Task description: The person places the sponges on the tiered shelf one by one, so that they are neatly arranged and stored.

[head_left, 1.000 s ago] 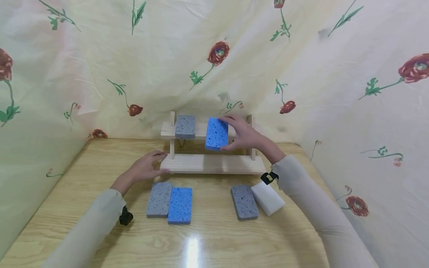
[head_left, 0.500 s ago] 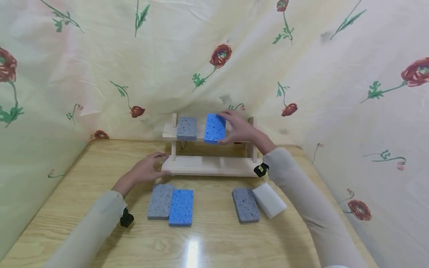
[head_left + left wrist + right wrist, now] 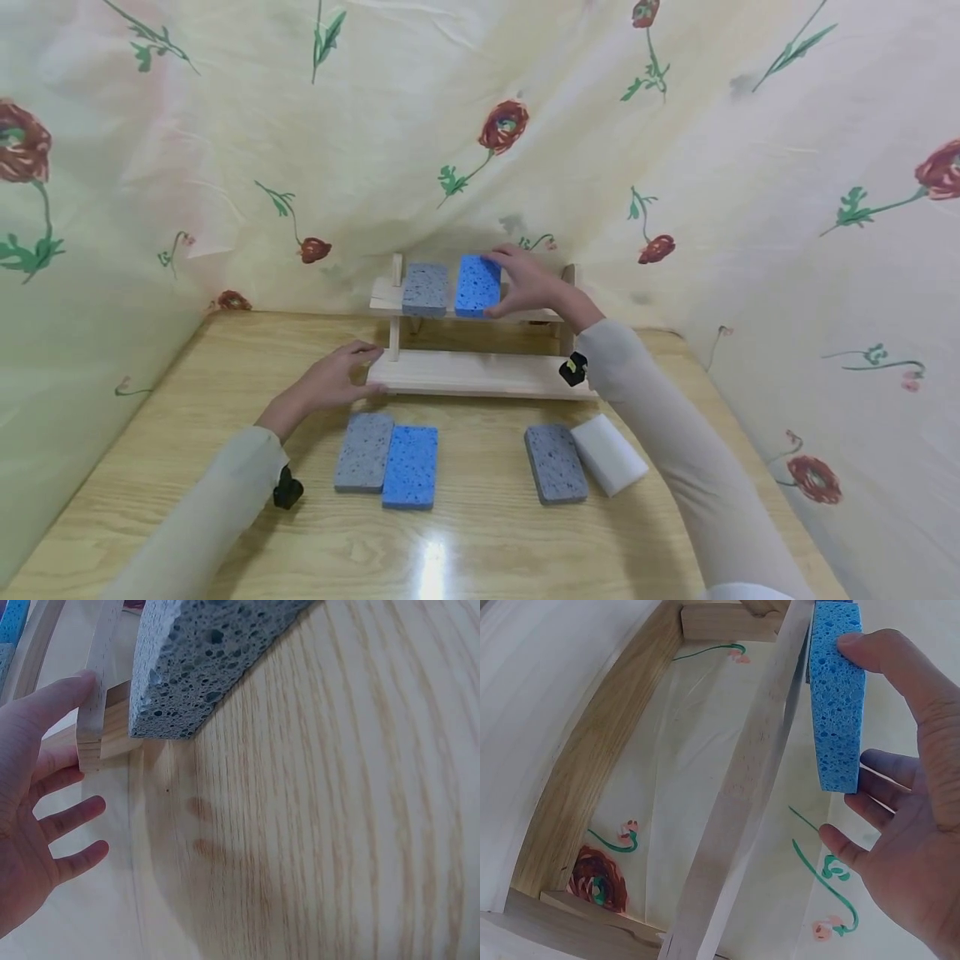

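One grey sponge (image 3: 425, 289) sits shelved, four others (image 3: 409, 467) remain; right hand (image 3: 531, 282) pinches a blue sponge (image 3: 477, 286), left hand (image 3: 330, 381) grips the wooden rack (image 3: 457, 372).

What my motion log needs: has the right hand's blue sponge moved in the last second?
Yes: in the head view, the held blue sponge has shifted leftward and upward in the picture, judged against the wooden rack.

Long pale sleeves (image 3: 693, 467) are worn with black wrist cameras (image 3: 574, 369), one marked yellow.
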`<state>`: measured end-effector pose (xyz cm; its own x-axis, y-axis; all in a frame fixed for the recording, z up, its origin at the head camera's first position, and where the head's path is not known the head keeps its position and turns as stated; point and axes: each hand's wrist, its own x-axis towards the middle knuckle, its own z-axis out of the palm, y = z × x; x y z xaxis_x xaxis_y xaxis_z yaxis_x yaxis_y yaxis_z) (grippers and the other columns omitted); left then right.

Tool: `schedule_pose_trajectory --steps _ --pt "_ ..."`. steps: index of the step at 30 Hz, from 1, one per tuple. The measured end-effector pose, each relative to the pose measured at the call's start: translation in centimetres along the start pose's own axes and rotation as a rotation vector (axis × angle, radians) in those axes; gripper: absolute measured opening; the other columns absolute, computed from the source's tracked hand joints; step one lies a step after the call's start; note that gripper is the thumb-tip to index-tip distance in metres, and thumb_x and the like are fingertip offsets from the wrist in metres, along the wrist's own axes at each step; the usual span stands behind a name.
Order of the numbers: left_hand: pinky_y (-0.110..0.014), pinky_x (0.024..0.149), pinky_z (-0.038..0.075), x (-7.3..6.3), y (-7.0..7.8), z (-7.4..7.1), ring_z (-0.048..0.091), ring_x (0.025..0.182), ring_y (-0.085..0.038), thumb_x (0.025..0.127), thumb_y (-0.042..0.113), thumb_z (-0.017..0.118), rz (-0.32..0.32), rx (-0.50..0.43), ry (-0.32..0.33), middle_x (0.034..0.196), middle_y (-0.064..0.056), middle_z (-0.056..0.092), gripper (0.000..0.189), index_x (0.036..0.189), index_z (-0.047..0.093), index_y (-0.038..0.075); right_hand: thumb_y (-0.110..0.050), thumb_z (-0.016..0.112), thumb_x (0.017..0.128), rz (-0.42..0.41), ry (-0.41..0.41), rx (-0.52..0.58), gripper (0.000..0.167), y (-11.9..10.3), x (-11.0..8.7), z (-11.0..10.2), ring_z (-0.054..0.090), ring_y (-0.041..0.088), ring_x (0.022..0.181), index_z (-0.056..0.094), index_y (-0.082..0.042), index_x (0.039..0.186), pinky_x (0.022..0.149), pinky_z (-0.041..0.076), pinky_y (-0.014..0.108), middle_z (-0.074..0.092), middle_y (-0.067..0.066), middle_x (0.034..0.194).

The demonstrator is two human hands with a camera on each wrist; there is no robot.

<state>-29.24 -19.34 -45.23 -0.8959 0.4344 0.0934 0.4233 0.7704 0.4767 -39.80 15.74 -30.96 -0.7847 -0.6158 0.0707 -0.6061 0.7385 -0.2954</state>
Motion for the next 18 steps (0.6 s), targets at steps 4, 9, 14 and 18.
schedule_pose_trajectory --steps 4,9,14,18 --pt "-0.06 0.115 0.039 0.1 0.1 0.1 0.044 0.143 -0.043 0.092 0.049 0.073 0.008 0.004 0.005 0.155 -0.02 0.047 0.078 0.151 0.047 0.004 -0.041 0.087 0.075 0.019 -0.034 0.035 0.106 0.2 0.3 0.2 0.033 0.034 0.146 0.033 -0.009 0.159 0.119 0.036 0.055 0.032 0.015 0.161" --pt "-0.059 0.116 0.039 0.1 0.1 0.1 0.044 0.143 -0.042 0.092 0.049 0.073 -0.002 0.002 0.003 0.155 -0.019 0.047 0.079 0.152 0.047 0.005 -0.04 0.085 0.076 0.034 -0.069 0.054 0.104 0.3 0.8 0.3 0.027 0.037 0.151 0.032 -0.009 0.16 0.121 0.032 0.058 0.026 0.016 0.165" --pt "-0.06 0.116 0.039 0.0 0.0 0.1 0.044 0.143 -0.042 0.091 0.049 0.074 -0.001 0.0 0.009 0.155 -0.019 0.047 0.079 0.151 0.048 0.005 -0.038 0.084 0.076 0.024 -0.09 0.057 0.103 0.3 1.2 0.5 0.022 0.039 0.153 0.032 -0.008 0.16 0.122 0.028 0.06 0.022 0.018 0.167" --pt "-0.06 0.116 0.039 0.0 -0.2 0.1 0.044 0.143 -0.042 0.092 0.049 0.073 0.007 -0.003 0.013 0.155 -0.019 0.047 0.079 0.151 0.048 0.004 -0.038 0.084 0.076 0.029 -0.103 0.069 0.103 0.4 1.5 0.7 0.024 0.039 0.152 0.031 -0.008 0.16 0.122 0.029 0.06 0.023 0.017 0.167"
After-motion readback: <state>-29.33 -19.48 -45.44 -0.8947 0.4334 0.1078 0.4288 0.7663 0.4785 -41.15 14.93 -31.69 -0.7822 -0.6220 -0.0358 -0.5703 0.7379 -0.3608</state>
